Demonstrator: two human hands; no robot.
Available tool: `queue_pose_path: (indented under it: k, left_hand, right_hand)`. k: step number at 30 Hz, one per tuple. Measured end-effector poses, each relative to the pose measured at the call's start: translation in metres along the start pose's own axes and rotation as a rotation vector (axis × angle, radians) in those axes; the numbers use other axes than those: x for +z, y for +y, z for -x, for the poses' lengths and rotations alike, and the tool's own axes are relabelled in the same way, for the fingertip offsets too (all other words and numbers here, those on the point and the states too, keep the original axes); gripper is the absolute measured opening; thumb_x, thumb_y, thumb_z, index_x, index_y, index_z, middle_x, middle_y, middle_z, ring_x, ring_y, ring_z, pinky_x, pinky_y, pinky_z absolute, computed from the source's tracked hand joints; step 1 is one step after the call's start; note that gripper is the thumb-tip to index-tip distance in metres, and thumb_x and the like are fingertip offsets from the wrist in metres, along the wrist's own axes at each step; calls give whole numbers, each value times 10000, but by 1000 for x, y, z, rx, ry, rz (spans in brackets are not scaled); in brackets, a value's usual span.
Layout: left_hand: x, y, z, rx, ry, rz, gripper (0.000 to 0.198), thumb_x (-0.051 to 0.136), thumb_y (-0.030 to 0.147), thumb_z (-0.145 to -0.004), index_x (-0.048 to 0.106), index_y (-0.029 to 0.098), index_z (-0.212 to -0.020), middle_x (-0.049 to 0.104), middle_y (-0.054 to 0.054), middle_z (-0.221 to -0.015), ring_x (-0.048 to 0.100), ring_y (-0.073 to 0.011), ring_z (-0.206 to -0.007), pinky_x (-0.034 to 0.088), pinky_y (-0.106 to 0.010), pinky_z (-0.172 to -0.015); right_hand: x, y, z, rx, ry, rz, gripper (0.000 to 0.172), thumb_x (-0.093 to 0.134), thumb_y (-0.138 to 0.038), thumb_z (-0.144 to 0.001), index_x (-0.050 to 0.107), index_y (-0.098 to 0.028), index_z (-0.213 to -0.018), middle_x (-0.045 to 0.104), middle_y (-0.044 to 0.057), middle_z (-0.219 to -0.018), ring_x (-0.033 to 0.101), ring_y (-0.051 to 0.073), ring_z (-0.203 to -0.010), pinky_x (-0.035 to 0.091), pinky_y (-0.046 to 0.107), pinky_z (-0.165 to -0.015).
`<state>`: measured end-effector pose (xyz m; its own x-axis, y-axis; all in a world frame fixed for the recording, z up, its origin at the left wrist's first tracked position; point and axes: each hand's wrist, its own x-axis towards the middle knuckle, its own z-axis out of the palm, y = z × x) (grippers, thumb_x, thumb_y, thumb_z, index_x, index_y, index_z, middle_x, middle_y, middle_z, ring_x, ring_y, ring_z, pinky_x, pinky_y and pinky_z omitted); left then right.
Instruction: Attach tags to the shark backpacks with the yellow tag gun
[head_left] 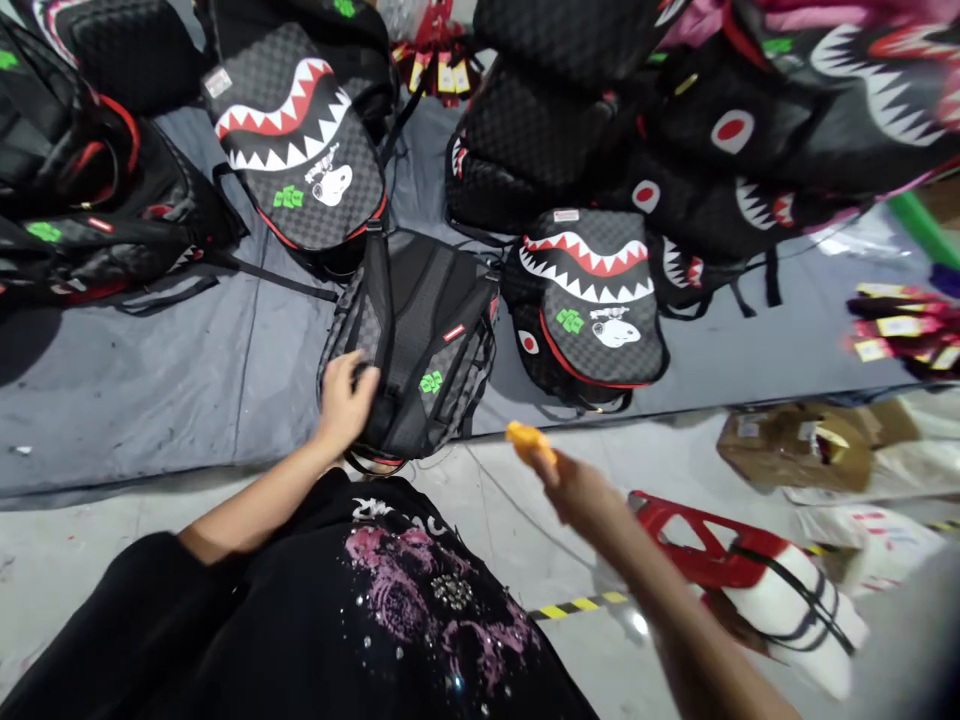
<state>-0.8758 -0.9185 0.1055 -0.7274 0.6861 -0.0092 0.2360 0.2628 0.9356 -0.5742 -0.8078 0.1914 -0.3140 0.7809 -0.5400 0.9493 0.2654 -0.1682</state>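
Observation:
A black checkered backpack (412, 330) lies on the grey-covered table in front of me with its straps and padded back up. It has a green print and a small red label. My left hand (349, 400) grips the backpack's near left side by a shoulder strap, fingers curled and slightly blurred. Off to the right, over the floor, my right hand (574, 485) is closed around a small orange object (531, 442). Motion blur hides what kind of object this is. The right hand is apart from the backpack.
Shark-mouth backpacks lie beyond mine, one at upper left (300, 150) and one to the right (596, 300). More are piled behind. Tagged red items (904, 325) lie on the grey cover (277, 390). A cardboard box (795, 450) and a red-and-white object (750, 560) are on the floor.

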Motion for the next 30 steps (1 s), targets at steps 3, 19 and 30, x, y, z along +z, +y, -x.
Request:
queue_pose_path:
  k: [3,19,30]
  left_hand:
    - [-38,-22,-18,-563,121,418,252,560,359,-927,611,167,-1081,643,-110,-1097,611,-216,-1093,480,-351,-981]
    - [-33,-53,-65,-845,-751,1058,745,281,653,-937,522,75,-1341,727,-188,-1073,697,-293,-1033,493,-457,-984]
    - [-26,-81,-63,-652,-1073,1102,849,407,713,-869,415,110,-1466,682,-175,-1223,521,-303,-1314,367,-460,-1130]
  right_hand:
    - [63,-12,21,68,-94,20,440,291,-489,-1016,608,-187,-1061,732,120,-899,697,267,-880,387,285,-625]
    - [168,-85,-31,-63,226,18,349,378,-434,-1018,593,-170,-1096,748,103,-889,713,243,-825,370,281,-614]
    - [174,-68,-38,89,336,-96,491,161,-530,-988,623,-370,-1036,758,56,-849,734,279,-805,564,399,-674]
